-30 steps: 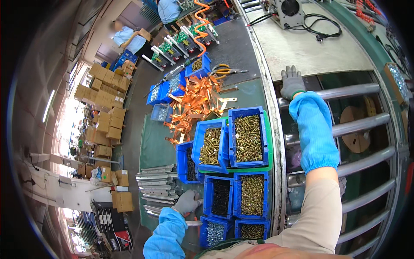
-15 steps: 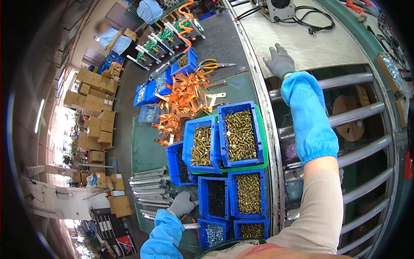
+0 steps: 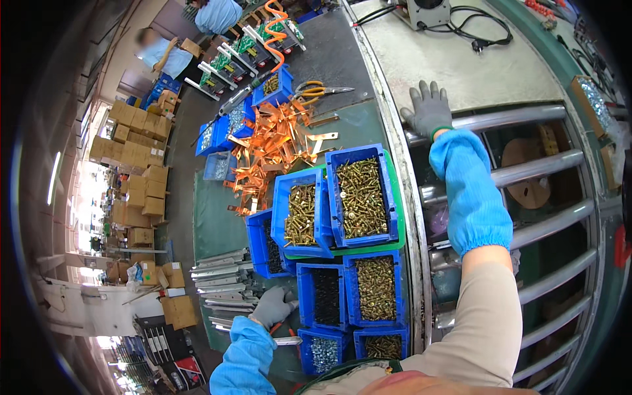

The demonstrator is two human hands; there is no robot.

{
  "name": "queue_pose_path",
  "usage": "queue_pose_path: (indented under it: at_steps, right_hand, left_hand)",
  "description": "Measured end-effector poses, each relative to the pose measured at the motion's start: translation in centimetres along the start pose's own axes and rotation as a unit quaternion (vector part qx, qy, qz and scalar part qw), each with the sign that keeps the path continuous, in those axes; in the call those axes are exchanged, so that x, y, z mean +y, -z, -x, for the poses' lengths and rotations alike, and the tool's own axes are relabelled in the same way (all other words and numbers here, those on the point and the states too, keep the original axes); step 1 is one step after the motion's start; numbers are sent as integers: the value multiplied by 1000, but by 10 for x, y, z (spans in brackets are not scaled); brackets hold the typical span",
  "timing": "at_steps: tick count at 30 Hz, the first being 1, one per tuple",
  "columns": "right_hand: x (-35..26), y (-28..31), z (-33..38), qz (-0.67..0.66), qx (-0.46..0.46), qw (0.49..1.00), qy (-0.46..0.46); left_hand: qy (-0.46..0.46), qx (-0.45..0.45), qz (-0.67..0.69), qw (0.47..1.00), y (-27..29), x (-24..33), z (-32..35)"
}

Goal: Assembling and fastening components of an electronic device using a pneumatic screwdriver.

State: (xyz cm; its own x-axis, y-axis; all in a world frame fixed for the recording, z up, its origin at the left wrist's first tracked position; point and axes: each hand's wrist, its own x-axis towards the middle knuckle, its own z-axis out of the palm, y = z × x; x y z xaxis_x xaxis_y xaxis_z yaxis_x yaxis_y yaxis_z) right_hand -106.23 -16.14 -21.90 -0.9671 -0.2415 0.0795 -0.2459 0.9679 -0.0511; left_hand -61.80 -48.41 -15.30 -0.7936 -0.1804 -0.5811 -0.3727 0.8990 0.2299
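My right hand (image 3: 429, 110), in a grey glove, spreads its fingers flat over the near edge of a pale metal sheet (image 3: 454, 62), beside the first steel roller (image 3: 510, 118). Nothing is in it. Also gloved in grey, my left hand (image 3: 272, 307) hovers or rests between a pile of metal strips (image 3: 220, 280) and a blue bin of black screws (image 3: 326, 296). Its fingers are apart, and I see nothing held. Just below it lie red tool handles (image 3: 276, 326) and a single metal strip (image 3: 288, 341).
Blue bins of brass-coloured screws (image 3: 361, 197) stand stacked on a green tray (image 3: 397, 217). Beyond them are copper brackets (image 3: 270, 145), orange-handled scissors (image 3: 316, 91) and a coiled orange hose (image 3: 275, 33). A boxy device (image 3: 428, 13) with a black cable sits on the sheet. Another person (image 3: 164, 52) stands far left.
My right hand has slid back toward me, down to the sheet's edge, its fingers more upright and spread. My left hand stays by the strips. The whole view has shifted slightly.
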Motion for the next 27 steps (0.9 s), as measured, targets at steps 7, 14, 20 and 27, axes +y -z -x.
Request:
queue_pose_path:
  at_steps: [7,14,20,27]
  right_hand:
    - [2,16,64,3,-7,1000,21]
    - [4,29,145,5,-40,999,36]
    - [12,44,237,-10,-32,998,52]
    - [10,76,346,0,-88,992,87]
  left_hand:
    - [30,-27,10,999,-5,-7,0]
    - [86,-69,42,993,6,6,0]
    - [74,-66,52,994,12,16,3]
    - [65,-48,56,995,7,5,6]
